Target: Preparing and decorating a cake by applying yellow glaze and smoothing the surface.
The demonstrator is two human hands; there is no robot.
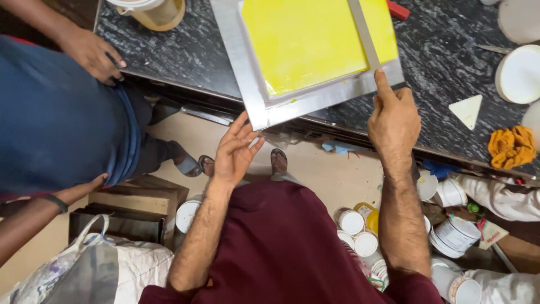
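A square cake covered in smooth yellow icing [315, 39] sits on a silver square board [247, 84] that overhangs the front edge of a dark marbled counter [174, 50]. My right hand [394, 118] grips the near end of a long flat metal scraper [364, 36] that lies across the yellow top. My left hand [236, 149] is open, fingers spread, just under the board's near corner, close to it or lightly touching.
Another person in a blue shirt [56, 118] stands at left, one hand [93, 53] on the counter edge. On the counter are round white discs [518, 73], a white triangle scraper [468, 110], an orange cloth [511, 146] and a tub [154, 11]. Several white tubs [354, 225] stand on the floor below.
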